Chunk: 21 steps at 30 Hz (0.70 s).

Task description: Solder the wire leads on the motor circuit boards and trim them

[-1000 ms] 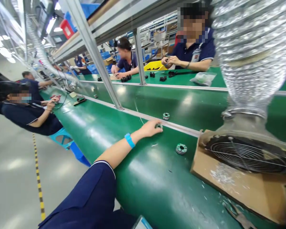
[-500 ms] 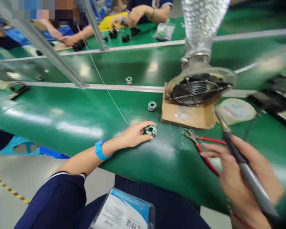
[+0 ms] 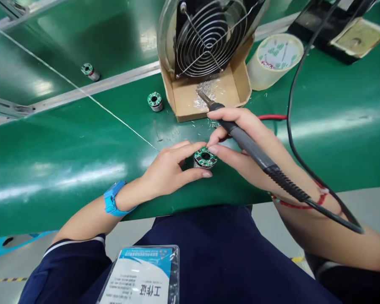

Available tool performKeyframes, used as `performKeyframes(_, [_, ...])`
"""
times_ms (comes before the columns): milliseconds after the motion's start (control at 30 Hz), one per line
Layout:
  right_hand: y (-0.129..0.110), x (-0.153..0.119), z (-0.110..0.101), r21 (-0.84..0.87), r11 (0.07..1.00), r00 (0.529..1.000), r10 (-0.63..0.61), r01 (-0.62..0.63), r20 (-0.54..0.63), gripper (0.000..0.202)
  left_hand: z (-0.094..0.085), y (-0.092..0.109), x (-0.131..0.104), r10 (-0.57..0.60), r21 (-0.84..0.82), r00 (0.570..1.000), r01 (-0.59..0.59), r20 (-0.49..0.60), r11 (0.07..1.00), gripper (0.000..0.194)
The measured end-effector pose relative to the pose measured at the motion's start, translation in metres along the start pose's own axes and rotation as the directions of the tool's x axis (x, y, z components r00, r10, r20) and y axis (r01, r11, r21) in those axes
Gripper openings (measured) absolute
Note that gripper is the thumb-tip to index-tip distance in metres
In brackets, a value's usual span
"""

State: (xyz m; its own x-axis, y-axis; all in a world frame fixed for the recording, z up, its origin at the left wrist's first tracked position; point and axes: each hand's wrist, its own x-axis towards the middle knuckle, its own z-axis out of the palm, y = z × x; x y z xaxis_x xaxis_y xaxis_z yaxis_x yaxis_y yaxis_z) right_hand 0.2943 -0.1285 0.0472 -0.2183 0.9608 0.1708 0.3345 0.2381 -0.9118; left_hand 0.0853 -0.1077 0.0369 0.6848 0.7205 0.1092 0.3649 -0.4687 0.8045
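Observation:
My left hand [image 3: 174, 166] grips a small round motor with a green ring-shaped circuit board [image 3: 205, 157] on top, thumb and fingers around its left side. It stands upright on the green bench. A soldering iron [image 3: 250, 145] lies across my right hand [image 3: 243, 139], its tip pointing up and left over a cardboard tray. The thumb and a finger of that hand pinch at the board's upper right edge; whatever is between them is too small to make out. A thin white strand of solder wire [image 3: 114, 114] runs from upper left down to my left hand.
Behind, the cardboard tray [image 3: 180, 105] holds wire clippings under a fan [image 3: 209, 48]. A tape roll [image 3: 274, 63] and a soldering stand with sponge [image 3: 357, 38] are to the right. Another motor [image 3: 155, 101] stands left of the tray, one more [image 3: 90, 71] beyond the rail. Red-handled pliers [image 3: 272, 117] are partly hidden.
My right hand has come left with the soldering iron, from beside the pliers to the motor's board. My left hand still holds the motor. The view has tipped down and closer.

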Motion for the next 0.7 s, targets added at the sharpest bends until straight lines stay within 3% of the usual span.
performKeyframes(267, [-0.0025, 0.0041, 0.0047, -0.056, 0.996, 0.997, 0.066, -0.065, 0.028, 0.045, 0.0002, -0.0028, -0.0012, 0.056, 0.081, 0.998, -0.053, -0.035, 0.995, 0.05])
performKeyframes(500, [-0.0036, 0.0035, 0.0091, 0.021, 1.0, 1.0, 0.002, -0.002, -0.002, 0.036, 0.0026, -0.0019, -0.0024, 0.06, 0.09, 0.996, -0.053, -0.073, 0.995, 0.05])
performKeyframes(700, [-0.0059, 0.0053, 0.0088, -0.035, 0.999, 1.0, -0.005, 0.005, 0.007, 0.03, 0.0005, -0.0028, -0.002, 0.038, 0.035, 0.998, -0.036, -0.059, 0.999, 0.051])
